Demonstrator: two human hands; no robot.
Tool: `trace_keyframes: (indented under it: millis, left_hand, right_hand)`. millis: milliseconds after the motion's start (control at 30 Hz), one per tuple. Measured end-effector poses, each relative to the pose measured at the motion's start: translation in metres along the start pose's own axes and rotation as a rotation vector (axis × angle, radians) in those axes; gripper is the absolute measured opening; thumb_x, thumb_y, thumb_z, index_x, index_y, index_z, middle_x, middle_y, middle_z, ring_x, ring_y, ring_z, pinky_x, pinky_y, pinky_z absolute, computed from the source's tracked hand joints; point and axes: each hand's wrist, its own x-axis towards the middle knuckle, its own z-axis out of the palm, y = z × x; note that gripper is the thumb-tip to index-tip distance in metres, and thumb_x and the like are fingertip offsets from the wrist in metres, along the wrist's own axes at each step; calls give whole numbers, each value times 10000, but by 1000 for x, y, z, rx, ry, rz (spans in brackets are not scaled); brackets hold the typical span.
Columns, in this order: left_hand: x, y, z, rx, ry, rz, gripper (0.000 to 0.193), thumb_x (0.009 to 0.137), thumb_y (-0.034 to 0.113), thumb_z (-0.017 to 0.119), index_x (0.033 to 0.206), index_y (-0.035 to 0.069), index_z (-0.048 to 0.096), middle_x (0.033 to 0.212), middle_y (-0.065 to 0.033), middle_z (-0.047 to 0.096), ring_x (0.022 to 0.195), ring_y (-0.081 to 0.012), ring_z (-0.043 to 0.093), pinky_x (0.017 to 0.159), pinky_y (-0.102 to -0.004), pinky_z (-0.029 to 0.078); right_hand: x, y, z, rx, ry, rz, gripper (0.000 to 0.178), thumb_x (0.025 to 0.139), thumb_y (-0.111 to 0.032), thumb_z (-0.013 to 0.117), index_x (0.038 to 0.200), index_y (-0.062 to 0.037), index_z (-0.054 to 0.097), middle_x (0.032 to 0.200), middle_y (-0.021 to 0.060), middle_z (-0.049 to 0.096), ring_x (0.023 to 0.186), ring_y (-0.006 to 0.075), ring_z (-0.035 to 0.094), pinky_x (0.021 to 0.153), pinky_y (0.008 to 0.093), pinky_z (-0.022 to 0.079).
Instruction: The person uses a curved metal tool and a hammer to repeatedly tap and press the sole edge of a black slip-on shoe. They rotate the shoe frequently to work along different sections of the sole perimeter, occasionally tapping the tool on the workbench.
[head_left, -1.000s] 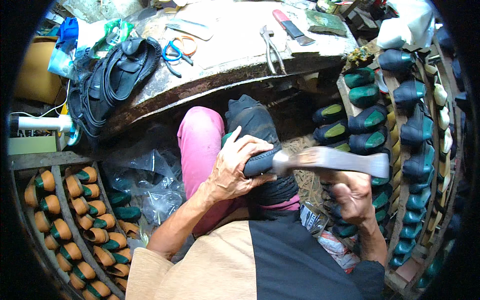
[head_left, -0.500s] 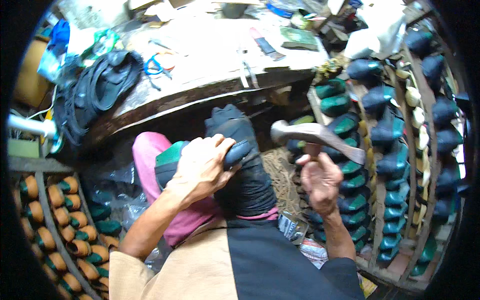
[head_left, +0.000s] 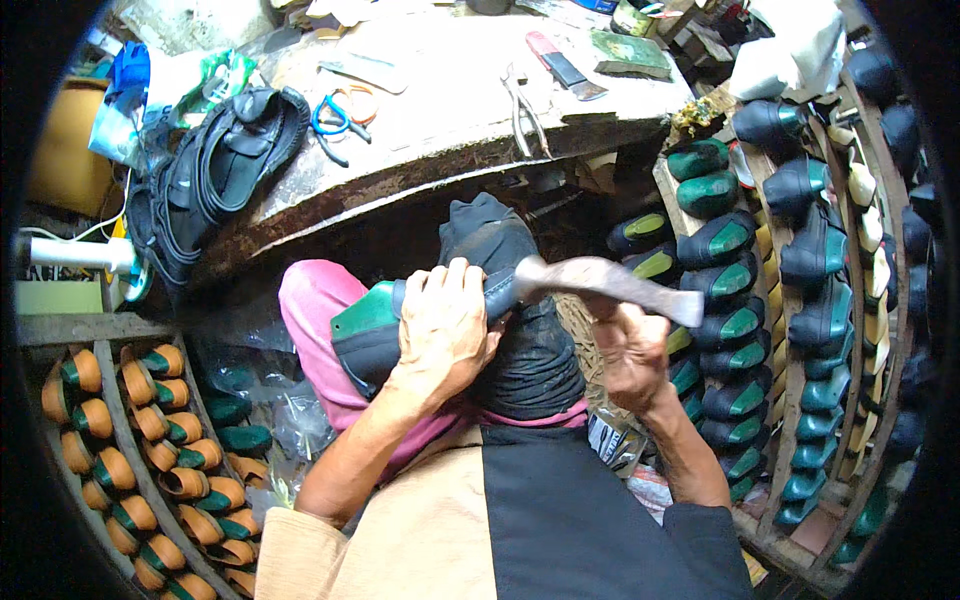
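Across my lap lies a black shoe on a green last (head_left: 364,348), its far end pointing right. My left hand (head_left: 445,325) is wrapped over the shoe from above and presses it against my thigh. In my right hand (head_left: 632,358) is a hammer (head_left: 612,277), gripped by its handle, most of which the fingers hide. The rounded face of the hammer head is at the right end of the shoe; whether it touches cannot be told. A black cloth (head_left: 530,330) covers my right knee, under that end.
Ahead, a worn workbench (head_left: 440,110) carries pincers (head_left: 523,112), a red-handled knife (head_left: 562,65), blue-and-orange scissors (head_left: 345,118) and black straps (head_left: 220,175). Racks of black-and-green shoes (head_left: 730,315) stand at right, and racks of tan shoes (head_left: 135,512) at left.
The hammer has swung left and down, from apart from the shoe to its right end. My left hand keeps its hold. The whole view has shifted slightly.
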Motion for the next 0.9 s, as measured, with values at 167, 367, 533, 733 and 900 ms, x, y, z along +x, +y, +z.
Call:
trace_keyframes:
  millis: [167,367,533,733,900]
  left_hand:
    - [-23,18,-20,61,-113,125,966,921,612,845,1604,3,536,1597,-211,576,1475,-386,559,1231,-635,384]
    - [29,-59,-30,-267,-733,-155,1000,863,747,869,1400,-77,685,1308,-324,752,1190,-417,771,1035,-499,594]
    - [16,-63,19,-718,-739,-250,1160,880,579,948,1598,-190,460,1453,-315,694,1354,-309,671,1187,-403,504]
    - [0,-64,37,-650,-674,-187,1172,863,637,915,1548,-217,496,1422,-352,701,1335,-377,696,1146,-419,543]
    - [1,-68,42,-663,-673,-218,1214,840,708,883,1536,-216,519,1461,-397,676,1399,-433,677,1185,-448,526]
  right_hand:
    - [-57,42,26,69,5,564,354,1153,-313,667,1139,30,751,803,96,693,748,179,641,686,414,535]
    - [-121,73,25,371,144,808,502,1190,-479,610,965,-33,666,618,-42,473,502,49,408,467,272,336]
    - [-108,64,11,473,197,881,496,1196,-480,591,1015,-23,662,602,-37,479,455,51,394,425,260,312]
    - [-76,42,-30,360,166,741,476,1217,-438,556,1057,-3,661,624,-38,466,483,46,392,437,243,318]
    - [-66,32,-3,424,142,841,453,1199,-410,609,992,-19,707,668,0,563,543,88,499,511,312,391]
